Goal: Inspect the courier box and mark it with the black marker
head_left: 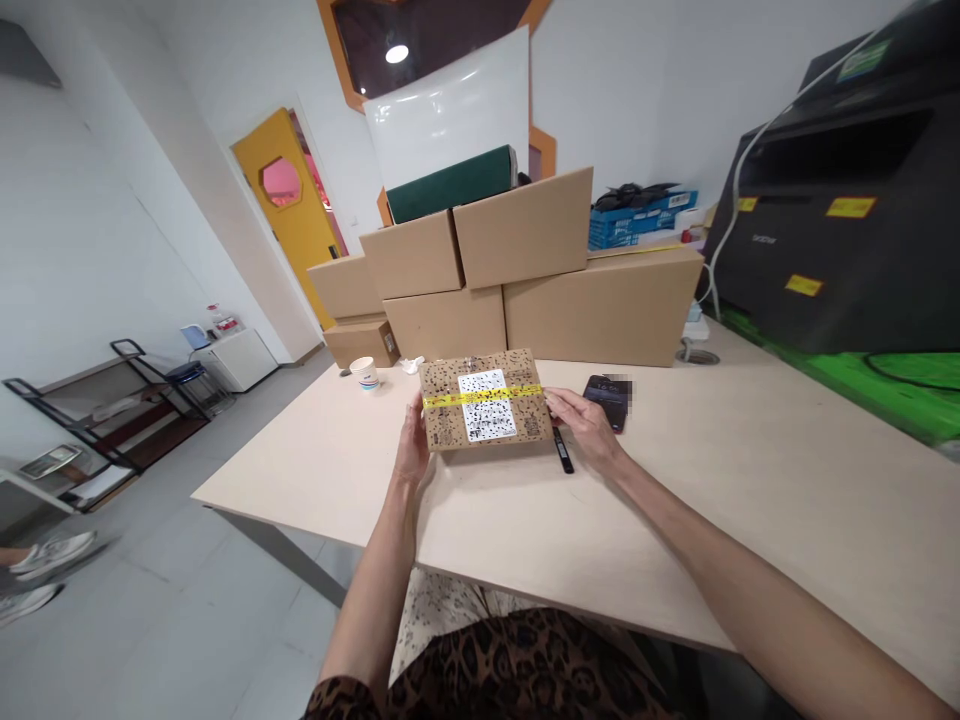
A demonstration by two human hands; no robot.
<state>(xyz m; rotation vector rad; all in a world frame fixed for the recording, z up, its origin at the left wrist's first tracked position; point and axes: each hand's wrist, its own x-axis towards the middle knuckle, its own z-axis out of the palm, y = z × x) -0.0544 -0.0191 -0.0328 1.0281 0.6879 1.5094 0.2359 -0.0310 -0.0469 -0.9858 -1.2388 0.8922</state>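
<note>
The pale table (pixel 480 520) spreads beneath the taped parcel (pixel 487 402), and stacked cardboard boxes (pixel 600 315) stand behind it. Tilted label-side up, the parcel is clamped between both hands: the left hand (pixel 411 447) on its left edge, the right hand (pixel 590 430) on its right. Right of the parcel lies a phone (pixel 604 397); left of it stands a paper cup (pixel 364 375); near its lower right corner rests a slim black tool (pixel 563 452).

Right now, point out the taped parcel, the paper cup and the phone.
Taped parcel (pixel 489 412): head view, middle of its labelled face.
Paper cup (pixel 365 376): head view, outer side wall.
Phone (pixel 605 398): head view, upward-facing dark screen.
</note>
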